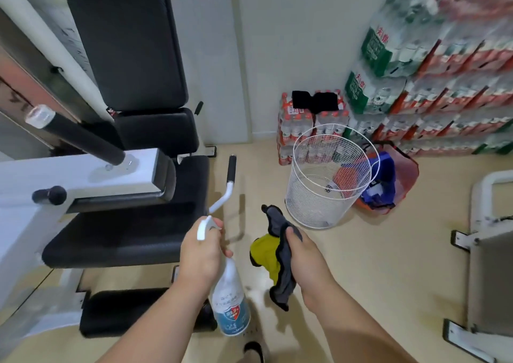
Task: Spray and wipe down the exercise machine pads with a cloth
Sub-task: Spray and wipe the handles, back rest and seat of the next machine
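A white exercise machine stands at the left with a tall black back pad [125,37], a small black lumbar pad [156,130], a black seat pad [125,229] and a low black pad [125,311] near the floor. My left hand [201,254] grips a white spray bottle [230,304] by its trigger head, just right of the seat pad, nozzle toward the machine. My right hand [301,257] holds a crumpled grey and yellow-green cloth [274,257] over the floor, to the right of the bottle.
A white wire basket [327,185] stands on the beige floor ahead on the right, with coloured bags [388,185] behind it. Packs of bottled water [444,85] are stacked along the right wall. Another white machine frame [488,251] is at the far right. A handle [230,179] sticks out beside the seat.
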